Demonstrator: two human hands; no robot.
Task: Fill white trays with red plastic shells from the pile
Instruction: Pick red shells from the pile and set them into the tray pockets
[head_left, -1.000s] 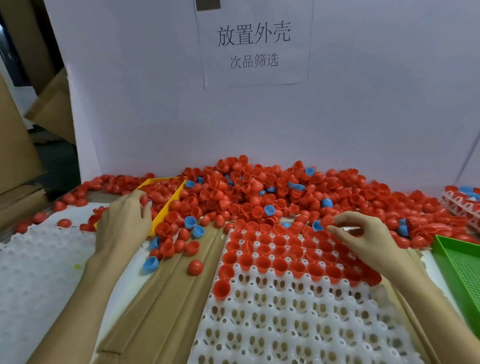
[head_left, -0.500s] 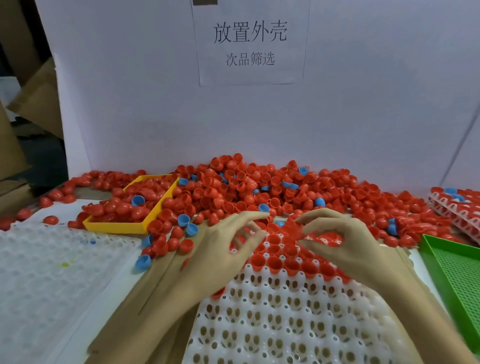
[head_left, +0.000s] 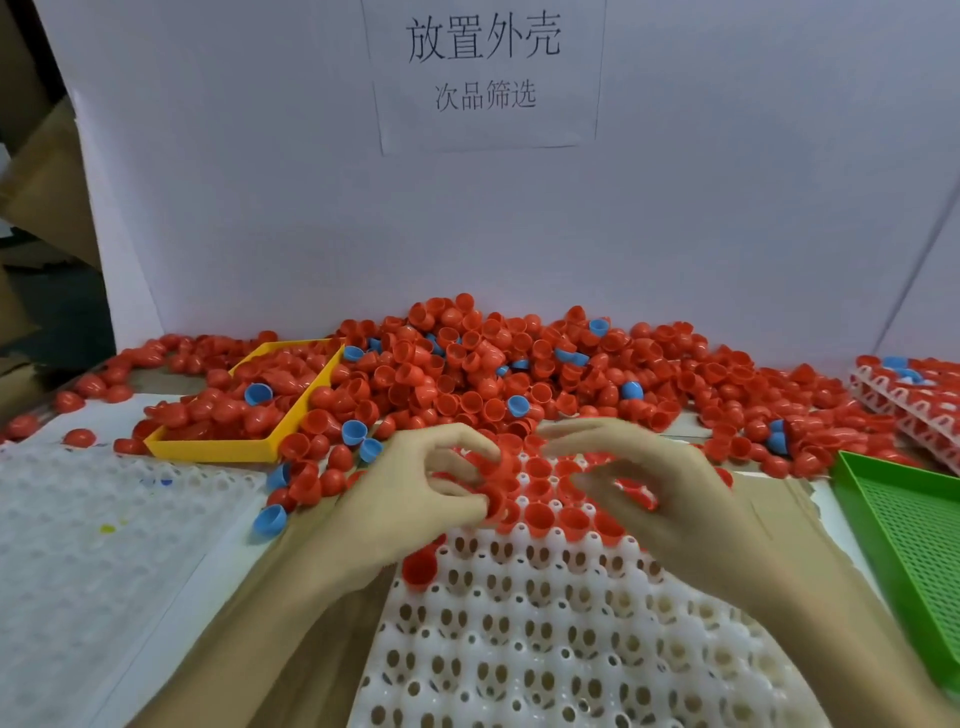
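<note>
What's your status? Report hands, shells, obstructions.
Left hand pinching red shells over white tray. Right hand blurred, grip unclear. Blue shells mixed in pile.

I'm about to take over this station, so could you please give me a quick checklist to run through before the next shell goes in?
1. Left hand holds red shells: ok.
2. Right hand holds a shell: cannot tell, blurred.
3. White tray has empty cups near you: ok.
4. Pile within reach behind the tray: ok.
5. Pile free of blue shells: not ok, several mixed in.
6. Seated shells all facing alike: cannot tell.
</note>
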